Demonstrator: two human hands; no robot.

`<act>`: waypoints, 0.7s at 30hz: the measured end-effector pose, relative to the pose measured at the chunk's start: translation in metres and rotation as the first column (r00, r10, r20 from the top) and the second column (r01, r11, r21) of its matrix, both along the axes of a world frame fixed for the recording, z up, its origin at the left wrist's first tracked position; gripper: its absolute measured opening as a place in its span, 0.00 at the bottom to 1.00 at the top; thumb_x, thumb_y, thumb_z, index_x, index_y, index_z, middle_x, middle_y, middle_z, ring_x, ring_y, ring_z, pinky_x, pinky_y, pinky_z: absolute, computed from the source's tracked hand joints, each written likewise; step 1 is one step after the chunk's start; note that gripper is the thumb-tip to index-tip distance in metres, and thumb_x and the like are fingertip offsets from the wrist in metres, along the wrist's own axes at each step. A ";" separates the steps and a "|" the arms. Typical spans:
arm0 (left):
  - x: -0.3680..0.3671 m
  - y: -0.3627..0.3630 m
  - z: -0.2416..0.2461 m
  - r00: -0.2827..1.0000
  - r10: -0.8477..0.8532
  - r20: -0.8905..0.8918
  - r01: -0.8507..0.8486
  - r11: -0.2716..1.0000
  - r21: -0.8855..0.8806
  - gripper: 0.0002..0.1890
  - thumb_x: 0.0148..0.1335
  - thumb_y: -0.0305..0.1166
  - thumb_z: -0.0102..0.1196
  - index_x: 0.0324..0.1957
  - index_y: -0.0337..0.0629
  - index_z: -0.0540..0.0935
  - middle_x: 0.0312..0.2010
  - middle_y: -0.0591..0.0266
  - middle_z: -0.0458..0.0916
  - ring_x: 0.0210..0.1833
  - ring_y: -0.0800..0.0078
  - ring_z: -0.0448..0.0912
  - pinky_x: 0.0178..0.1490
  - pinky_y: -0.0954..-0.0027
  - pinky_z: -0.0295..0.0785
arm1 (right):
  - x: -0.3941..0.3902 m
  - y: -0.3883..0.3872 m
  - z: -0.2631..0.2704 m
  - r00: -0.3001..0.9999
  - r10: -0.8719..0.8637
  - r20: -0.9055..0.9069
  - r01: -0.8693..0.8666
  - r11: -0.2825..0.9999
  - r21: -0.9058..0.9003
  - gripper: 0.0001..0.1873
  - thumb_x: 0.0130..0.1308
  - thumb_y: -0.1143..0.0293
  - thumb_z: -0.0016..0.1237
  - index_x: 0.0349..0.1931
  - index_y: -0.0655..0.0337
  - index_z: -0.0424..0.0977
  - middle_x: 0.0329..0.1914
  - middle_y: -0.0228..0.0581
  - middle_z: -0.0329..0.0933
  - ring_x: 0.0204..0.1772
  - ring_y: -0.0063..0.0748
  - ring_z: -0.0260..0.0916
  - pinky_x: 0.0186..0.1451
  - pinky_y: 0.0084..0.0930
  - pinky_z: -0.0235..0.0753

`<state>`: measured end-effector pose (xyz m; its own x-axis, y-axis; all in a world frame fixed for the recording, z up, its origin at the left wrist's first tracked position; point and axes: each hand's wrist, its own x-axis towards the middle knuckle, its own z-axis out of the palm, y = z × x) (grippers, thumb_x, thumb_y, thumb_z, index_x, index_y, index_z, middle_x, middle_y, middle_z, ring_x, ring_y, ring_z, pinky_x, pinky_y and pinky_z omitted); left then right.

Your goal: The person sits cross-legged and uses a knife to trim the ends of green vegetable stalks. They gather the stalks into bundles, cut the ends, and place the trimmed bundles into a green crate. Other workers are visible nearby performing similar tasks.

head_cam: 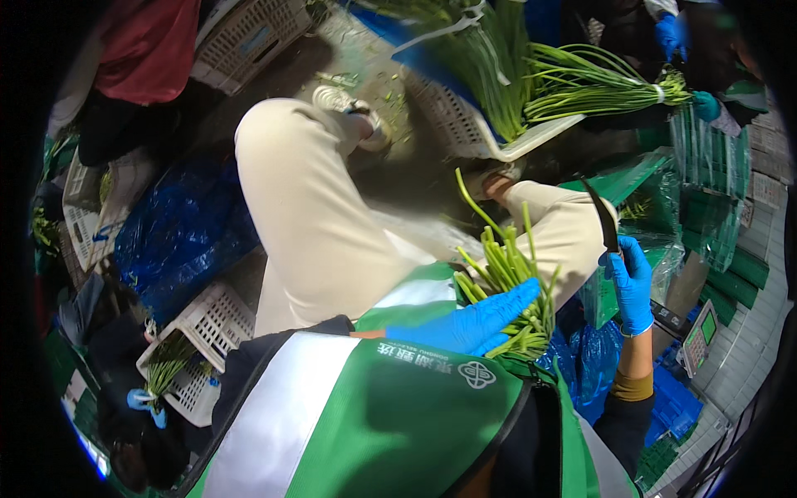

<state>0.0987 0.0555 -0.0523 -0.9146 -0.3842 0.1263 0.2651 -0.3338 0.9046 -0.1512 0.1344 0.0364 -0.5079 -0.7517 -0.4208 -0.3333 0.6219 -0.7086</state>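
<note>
My left hand [476, 319], in a blue glove, lies over a bundle of cut green stalks [507, 258] that look like garlic scapes, holding it against my lap. The cut ends point away from me, and a few longer stalks stick out beyond the rest. My right hand [630, 283], also gloved in blue, grips a knife [605, 218] to the right of the bundle. Its dark, slightly curved blade points up and away, apart from the stalks. A green apron [405, 404] with a white stripe covers my front.
Ahead, a white plastic crate [451, 118] carries long green stalks [492, 68]. A co-worker's gloved hand [705, 106] is at a tied bundle [616, 93]. Crates [218, 320] and blue plastic sheeting [187, 230] lie left. At right are a scale [698, 339] and a green crate [601, 299].
</note>
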 end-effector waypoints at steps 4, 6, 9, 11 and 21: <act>0.008 0.013 -0.004 0.998 0.020 -0.060 -0.032 0.979 -0.203 0.25 0.57 0.28 0.40 0.59 0.40 0.59 0.57 0.50 0.58 0.58 0.61 0.61 0.61 0.64 0.56 | 0.022 -0.001 -0.018 0.983 -0.090 0.161 0.083 0.995 0.051 0.12 0.58 0.74 0.46 0.42 0.64 0.66 0.30 0.30 0.68 0.31 0.17 0.63 0.35 0.13 0.64; 0.015 0.014 -0.004 0.997 0.018 -0.078 -0.042 0.945 -0.323 0.23 0.61 0.32 0.40 0.58 0.38 0.58 0.60 0.50 0.56 0.60 0.60 0.59 0.63 0.62 0.53 | 0.027 0.006 -0.024 0.998 -0.032 0.054 0.031 0.999 0.014 0.13 0.56 0.74 0.48 0.41 0.64 0.66 0.28 0.29 0.68 0.29 0.16 0.61 0.32 0.12 0.63; 0.033 0.008 0.002 0.991 -0.119 0.064 0.134 0.814 -0.566 0.19 0.59 0.32 0.41 0.53 0.38 0.67 0.54 0.49 0.65 0.55 0.63 0.67 0.56 0.64 0.62 | 0.021 0.035 -0.035 0.981 -0.175 -0.085 0.176 0.984 0.002 0.10 0.54 0.73 0.50 0.35 0.63 0.66 0.26 0.29 0.67 0.27 0.17 0.61 0.30 0.11 0.62; 0.044 -0.007 0.002 0.997 0.034 -0.065 -0.063 0.852 -0.520 0.20 0.49 0.28 0.50 0.48 0.39 0.72 0.40 0.54 0.73 0.41 0.60 0.73 0.43 0.64 0.68 | 0.004 0.067 -0.035 0.937 -0.348 -0.001 0.347 0.933 0.093 0.08 0.54 0.73 0.50 0.33 0.62 0.66 0.25 0.30 0.68 0.28 0.20 0.64 0.33 0.13 0.64; 0.084 -0.053 0.013 0.998 -0.060 0.013 0.042 0.499 -0.866 0.10 0.47 0.32 0.54 0.34 0.44 0.77 0.32 0.64 0.77 0.33 0.69 0.76 0.39 0.67 0.71 | 0.026 0.239 -0.118 0.655 -0.493 0.573 0.571 0.819 0.052 0.25 0.54 0.60 0.46 0.46 0.73 0.66 0.46 0.49 0.70 0.50 0.37 0.66 0.58 0.28 0.60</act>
<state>0.1831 0.0027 -0.0392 -0.9231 -0.0275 0.3836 0.2918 0.5994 0.7453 -0.1255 0.3734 -0.0816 -0.5535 -0.4890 -0.6742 0.4876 0.4660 -0.7383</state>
